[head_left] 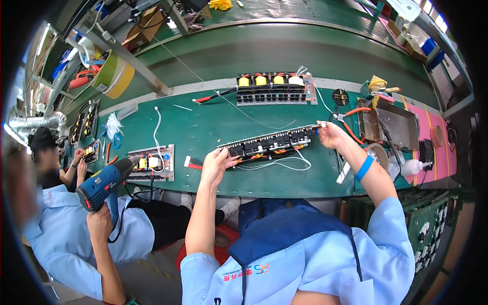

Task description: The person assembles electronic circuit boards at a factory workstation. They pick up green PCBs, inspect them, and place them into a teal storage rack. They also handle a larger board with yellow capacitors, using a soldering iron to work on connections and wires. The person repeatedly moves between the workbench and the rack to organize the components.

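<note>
A long circuit board [274, 144], lined with black components, is tilted up on edge above the green table between my two hands. My left hand [217, 163] is closed on its left end, and my right hand [331, 135] pinches its right end. Yellow parts show along its lower side. A thin white cable [284, 165] loops beneath it, and dark and red wires with a white connector [187, 161] stick out past my left hand. A blue band is round my right forearm. Farther back lies a second circuit board [272, 90] with yellow coils and black-sleeved leads.
On my left, a co-worker's hand grips a blue heat gun [105, 184] over another board [165, 163]. White cable ties [113, 126] lie beyond. To my right are orange-handled pliers [351, 118], a metal tray [399, 127], a tape roll [436, 136] and a white bottle [414, 167].
</note>
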A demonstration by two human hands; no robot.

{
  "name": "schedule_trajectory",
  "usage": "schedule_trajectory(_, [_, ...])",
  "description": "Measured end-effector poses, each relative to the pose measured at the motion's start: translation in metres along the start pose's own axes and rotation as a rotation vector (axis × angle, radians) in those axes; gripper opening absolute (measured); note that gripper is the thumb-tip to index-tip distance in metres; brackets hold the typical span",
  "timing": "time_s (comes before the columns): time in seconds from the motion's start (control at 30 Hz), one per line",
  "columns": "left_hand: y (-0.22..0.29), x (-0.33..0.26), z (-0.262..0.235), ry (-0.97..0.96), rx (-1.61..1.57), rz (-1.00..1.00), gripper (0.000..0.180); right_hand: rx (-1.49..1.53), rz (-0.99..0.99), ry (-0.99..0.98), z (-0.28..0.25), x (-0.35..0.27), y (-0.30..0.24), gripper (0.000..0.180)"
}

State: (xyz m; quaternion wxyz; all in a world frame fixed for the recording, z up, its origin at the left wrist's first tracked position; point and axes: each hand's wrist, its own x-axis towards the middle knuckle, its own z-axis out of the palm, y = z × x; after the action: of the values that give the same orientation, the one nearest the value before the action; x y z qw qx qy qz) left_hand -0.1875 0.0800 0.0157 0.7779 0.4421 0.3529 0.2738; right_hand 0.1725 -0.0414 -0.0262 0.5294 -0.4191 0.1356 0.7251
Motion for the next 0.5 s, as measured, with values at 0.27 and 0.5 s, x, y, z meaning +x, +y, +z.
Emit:
schedule_trajectory(0.27, [0.011, 0.008, -0.003, -0.071, -0.305, -0.152, 0.067, 0.015, -0.001, 0.033, 0.0, 0.0, -0.003, 0.039])
schedule_trajectory(0.5, [-0.016, -0.029, -0.004, -0.036, -0.267, -0.244, 0.053, -0.1, -0.211, 0.205, -0.013, -0.021, 0.04, 0.017])
